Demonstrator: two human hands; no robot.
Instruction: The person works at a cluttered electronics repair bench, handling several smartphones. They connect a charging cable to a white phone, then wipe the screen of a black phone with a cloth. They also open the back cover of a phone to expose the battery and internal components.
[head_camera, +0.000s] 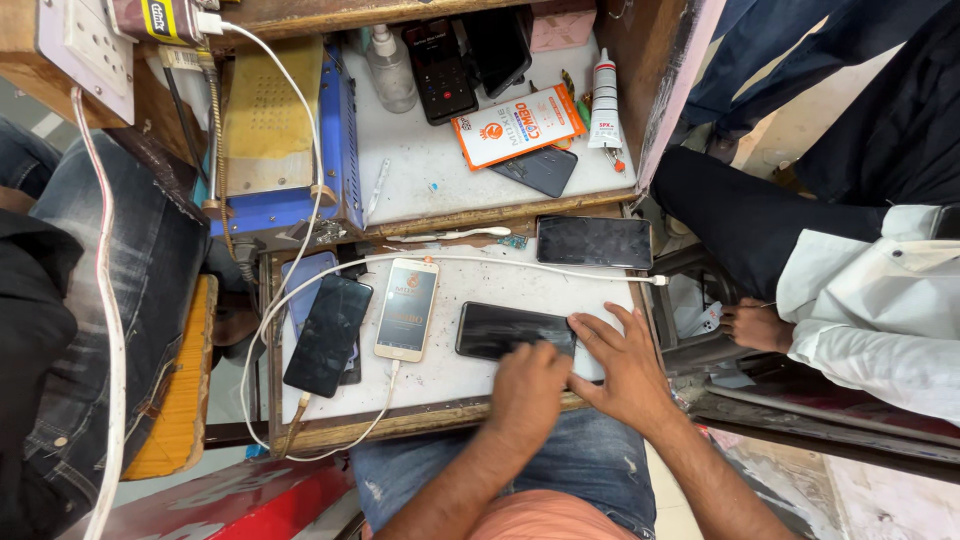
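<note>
Right end of the dark phone (505, 330) is covered by both hands; the left hand (527, 390) is motion-blurred, finger contact not discernible. A second dark phone (328, 335) hides most of the device beneath it. White cable (105, 330) runs off the bottom edge.

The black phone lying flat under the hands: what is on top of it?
Both hands: left hand and right hand rest on the black phone, covering its right end; nothing else shows on it.
</note>
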